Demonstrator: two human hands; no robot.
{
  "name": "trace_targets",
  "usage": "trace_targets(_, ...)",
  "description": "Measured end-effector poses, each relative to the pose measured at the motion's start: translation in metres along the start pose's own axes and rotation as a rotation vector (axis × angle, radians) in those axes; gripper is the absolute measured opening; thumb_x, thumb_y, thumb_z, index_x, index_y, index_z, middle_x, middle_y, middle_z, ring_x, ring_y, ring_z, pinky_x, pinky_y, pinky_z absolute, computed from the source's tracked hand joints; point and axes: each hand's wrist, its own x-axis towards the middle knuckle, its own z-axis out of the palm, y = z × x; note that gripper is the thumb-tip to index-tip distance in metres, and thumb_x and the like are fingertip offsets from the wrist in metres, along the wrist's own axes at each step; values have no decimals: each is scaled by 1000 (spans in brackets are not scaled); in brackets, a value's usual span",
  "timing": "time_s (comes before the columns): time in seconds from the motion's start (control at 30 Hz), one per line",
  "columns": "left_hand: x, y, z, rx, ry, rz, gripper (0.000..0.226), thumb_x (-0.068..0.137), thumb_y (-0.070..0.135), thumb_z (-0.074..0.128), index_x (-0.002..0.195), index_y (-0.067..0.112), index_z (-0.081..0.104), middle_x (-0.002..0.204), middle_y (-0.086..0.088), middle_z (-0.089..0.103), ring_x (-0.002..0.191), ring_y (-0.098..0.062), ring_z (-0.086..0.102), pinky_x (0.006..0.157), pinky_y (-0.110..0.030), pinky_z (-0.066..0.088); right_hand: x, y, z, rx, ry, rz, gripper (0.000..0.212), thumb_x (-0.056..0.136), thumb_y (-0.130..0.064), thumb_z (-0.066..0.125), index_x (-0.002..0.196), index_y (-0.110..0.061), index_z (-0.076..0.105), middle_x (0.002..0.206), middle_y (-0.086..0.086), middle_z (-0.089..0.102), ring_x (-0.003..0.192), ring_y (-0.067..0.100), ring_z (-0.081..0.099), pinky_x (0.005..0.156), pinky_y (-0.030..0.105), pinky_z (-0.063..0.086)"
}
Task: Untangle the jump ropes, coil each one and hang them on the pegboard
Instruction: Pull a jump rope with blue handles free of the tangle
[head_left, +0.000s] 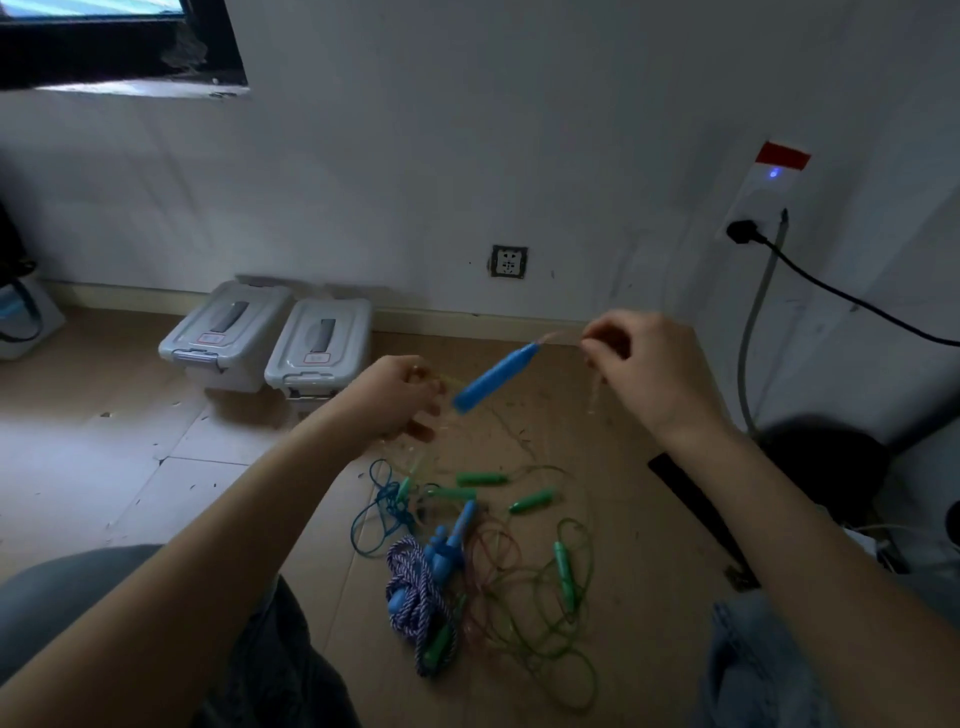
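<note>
1. A blue plastic jump-rope handle (496, 376) hung tilted in the air between the two hands, its narrow end raised toward the right hand and its blunt end low, just beside the left hand.
2. A thin, pale translucent cord (558, 336) ran from the handle's narrow end to the right hand (649, 364); the motion blur made the cord hard to follow past the fingers.
3. The right hand was pinched together on that cord, thumb against fingertips, with a strand dangling below it.
4. The left hand (400, 397) was curled closed around a faint yellowish strand (452, 382) near the handle's blunt end; its fingers were blurred, so the exact grip could not be told.
5. Below the hands, on the brown cardboard-covered floor (623, 519), lay a tangled pile of jump ropes (467, 561): green handles with thin green cord, a reddish cord, a blue cord and a purple-and-white braided rope with blue handles.
6. Two grey lidded plastic storage boxes (270, 338) stood side by side against the white wall (467, 130), well apart from the pile.
7. A wall socket (509, 261) sat above the skirting, right of the boxes.
</note>
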Motion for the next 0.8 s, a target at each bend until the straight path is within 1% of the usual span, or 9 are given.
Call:
trace_targets(0.1,0,0,0,4,50,44,13,93,22,49,92,14,60,79,-4,67,53,-13,59,65,-33,46,0,8,-4,-145,-140,75,14,87,-19,62,98,-12,67,93,2,68,80,14,62,73,24,51)
trace_targets(0.17,-2,6,1,-9,62,103,16,94,24,48,85,19,61,75,-1,66,57,-14,56,63,-31,46,-3,7,3,-189,-241,110,21,87,-21,63,105,-11,65,100,4,68,87,16,63,73,23,48)
trace_targets(0.27,-7,14,2,11,21,220,20,94,29,47,81,29,62,72,6,63,53,-5,55,50,-18,44,-6,-1,13,-34,-323,27,38,85,-26,65,122,-18,57,112,-7,60,82,7,57,69,17,39)
trace_targets(0.33,-12,18,2,0,-70,283,23,93,33,47,79,37,64,70,10,65,53,1,57,49,-14,47,-7,-7,20,144,-452,4,40,83,-29,67,121,-22,57,108,-13,56,75,3,56,63,16,41)
trace_targets(0.37,-15,20,2,-2,-105,309,24,93,33,47,78,39,64,70,12,65,55,3,58,50,-13,47,-8,-8,22,215,-478,11,33,82,-28,67,114,-20,61,102,-13,58,74,4,57,61,16,42)
trace_targets(0.47,-16,19,1,10,-64,342,23,92,32,48,76,37,64,68,10,58,49,7,51,45,-7,42,-6,-7,19,364,-394,54,2,84,-18,66,85,-16,67,75,-4,67,60,7,61,50,13,42)
trace_targets(0.57,-14,17,0,-35,-17,284,18,91,33,50,80,33,65,69,7,55,51,1,47,42,-7,38,-4,-7,11,528,-376,110,9,83,-22,68,75,-17,66,59,-6,64,46,5,53,42,15,37)
trace_targets(0.67,-13,21,-3,-148,-18,281,12,89,23,55,86,28,66,74,6,61,65,-6,53,50,-9,45,-4,-9,6,703,-397,186,23,84,-30,64,69,-14,66,44,-10,50,37,5,37,36,14,28)
trace_targets(0.8,-15,23,-1,-149,36,288,9,85,22,60,82,27,67,77,8,64,71,-3,58,60,-13,44,-6,-11,6,508,-315,68,19,87,-28,61,73,-17,70,50,-13,59,40,0,41,42,13,34)
